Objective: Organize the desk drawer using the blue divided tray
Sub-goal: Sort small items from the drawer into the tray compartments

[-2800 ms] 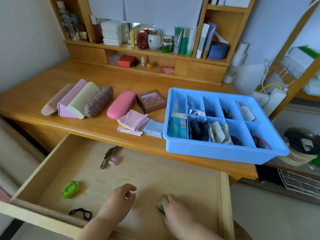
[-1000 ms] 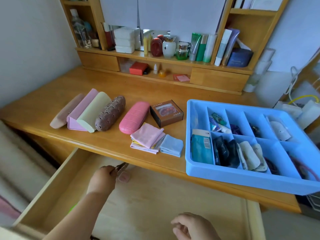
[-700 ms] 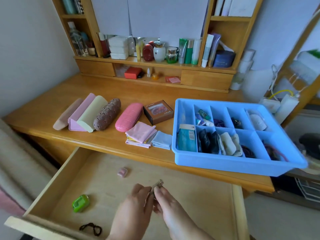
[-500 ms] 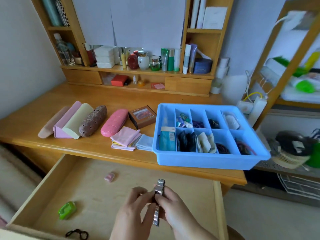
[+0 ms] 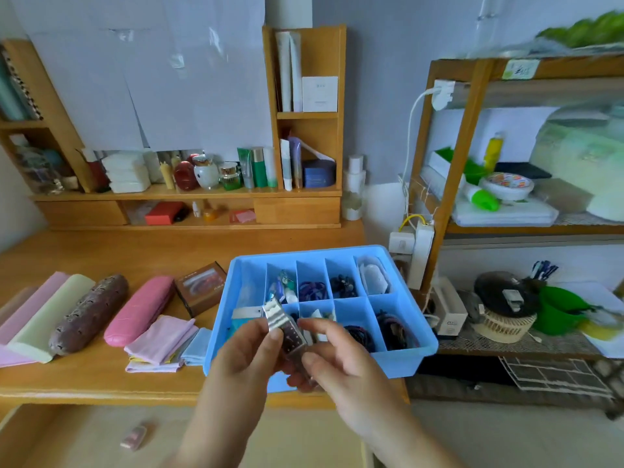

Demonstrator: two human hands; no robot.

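Lifted out of the drawer moments ago, the metal hair clip now hovers before the blue divided tray on the table; left hand and right hand both pinch it in their grip, ready for sorting.

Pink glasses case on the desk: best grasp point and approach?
Grip the pink glasses case across its narrow width at mid-length, coming from above. It lies flat and long, angled on the desk, with its rounded top exposed. The brown patterned case on its left and the brown box by its far end leave gaps for fingers.
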